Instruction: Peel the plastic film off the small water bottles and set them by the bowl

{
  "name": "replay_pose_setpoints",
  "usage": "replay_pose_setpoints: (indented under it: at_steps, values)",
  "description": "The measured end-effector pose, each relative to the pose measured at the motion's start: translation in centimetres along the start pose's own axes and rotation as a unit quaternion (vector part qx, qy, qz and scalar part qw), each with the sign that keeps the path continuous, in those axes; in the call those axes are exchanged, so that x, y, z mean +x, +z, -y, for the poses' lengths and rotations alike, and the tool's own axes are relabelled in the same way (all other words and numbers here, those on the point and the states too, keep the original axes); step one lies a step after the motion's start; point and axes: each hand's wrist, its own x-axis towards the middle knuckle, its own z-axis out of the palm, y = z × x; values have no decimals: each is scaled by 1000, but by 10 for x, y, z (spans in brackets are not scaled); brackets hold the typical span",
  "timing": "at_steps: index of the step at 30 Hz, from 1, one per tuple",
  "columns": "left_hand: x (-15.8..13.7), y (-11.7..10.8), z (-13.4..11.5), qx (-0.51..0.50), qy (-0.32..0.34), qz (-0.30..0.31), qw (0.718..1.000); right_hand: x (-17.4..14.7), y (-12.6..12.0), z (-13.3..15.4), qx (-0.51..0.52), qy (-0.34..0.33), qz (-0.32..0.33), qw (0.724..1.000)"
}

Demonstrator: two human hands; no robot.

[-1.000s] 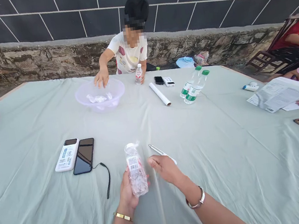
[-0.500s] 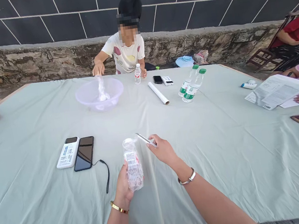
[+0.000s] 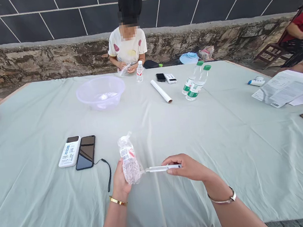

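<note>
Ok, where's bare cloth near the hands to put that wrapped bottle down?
Bare cloth lies just beyond the wrapped bottle, between the black phone and the green-capped bottles, up to the basin. More lies right of the right hand. Crowded: the phones on the left, the papers at the far right.

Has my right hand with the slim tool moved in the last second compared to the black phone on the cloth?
Yes. The right hand has turned the slim tool level, its tip now at the wrapped bottle, nearer the black phone.
</note>
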Motion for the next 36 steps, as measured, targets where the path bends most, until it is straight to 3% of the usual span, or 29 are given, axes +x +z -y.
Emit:
replay_pose_setpoints:
  at_steps: [6,10,12,15,17,21,28,31,33,34,36]
  values:
    - [-4,-3,1,-19,-13,16,1000,29,10,-44,31,31,-209,977]
    - [-9,1,-1,-22,-17,20,999,61,27,-57,84,47,-349,932]
    - [-11,3,-2,-20,-19,12,1000,74,33,-57,123,49,-383,914]
    - [-13,3,-2,-15,-27,3,1000,83,39,-53,125,61,-395,908]
    - [-13,2,-2,-18,-37,2,999,81,42,-51,69,88,-394,912]
    - [-13,0,0,-30,-49,0,998,61,47,-60,-95,129,-409,898]
    - [-10,-3,7,-18,-67,-9,998,20,50,-95,-225,127,-427,866]
    - [-10,-3,11,-20,-73,-3,997,15,53,-90,-256,152,-438,848]
    - [-12,-2,14,-14,-68,11,998,17,56,-75,-248,134,-461,841]
    - [-13,-2,15,-7,-58,19,998,20,59,-65,-225,105,-464,850]
    - [-15,-1,18,23,-13,32,999,27,67,-41,-125,40,-409,903]
